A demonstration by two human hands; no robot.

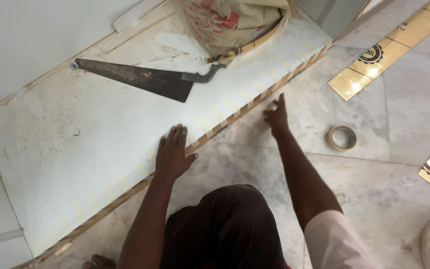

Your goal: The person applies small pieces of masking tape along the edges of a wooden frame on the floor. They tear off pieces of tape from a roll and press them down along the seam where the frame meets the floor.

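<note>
White laminated board point(100, 149) lies flat on the marble floor point(374, 194), its long near edge running diagonally from the lower left toward the upper right. It is judged stiff, broad and fairly heavy, with a smooth, slippery face; the long edges offer the best hold. Wooden edge strip point(125, 195) runs along that near edge, secured by short tape pieces; it is judged thin, light and flexible. Left hand point(172, 154) rests flat and open on the board face at the near edge, gripping nothing. Right hand point(276, 116) touches the strip farther along, fingers extended; nothing is enclosed. Handsaw point(143, 78) lies on the board near its far edge, beside a sack point(235, 20). Gold laminate strips point(379, 55) lie on the floor beyond. Tape roll point(342, 138) sits on the floor near the right hand.
</note>
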